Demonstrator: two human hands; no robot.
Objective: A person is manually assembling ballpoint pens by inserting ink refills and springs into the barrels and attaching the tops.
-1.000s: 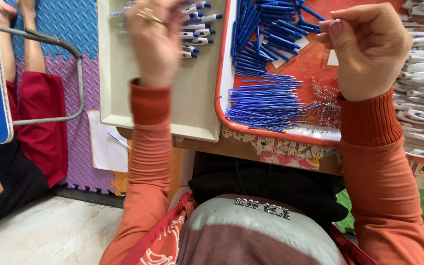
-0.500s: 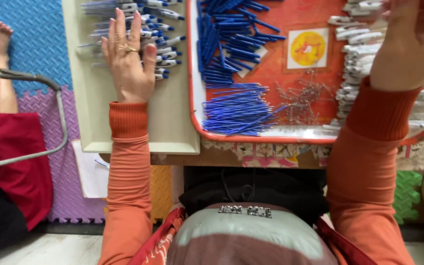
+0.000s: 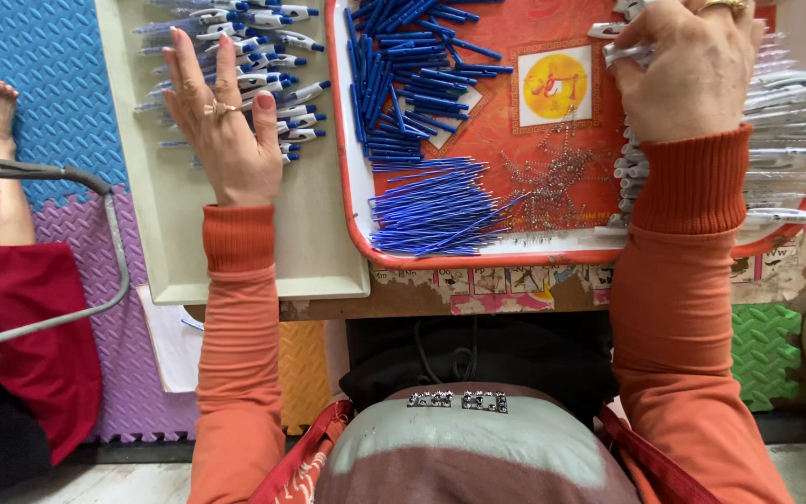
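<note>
Mostly blue refills (image 3: 426, 201) in red tray (image 3: 478, 259).

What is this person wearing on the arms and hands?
Both arms are in long orange-red sleeves ending in ribbed knit cuffs at the wrists. The left hand is bare, with a gold ring on one finger. The right hand is bare too, with a gold ring just visible at the top edge. No gloves, watch or bracelets show.
</note>
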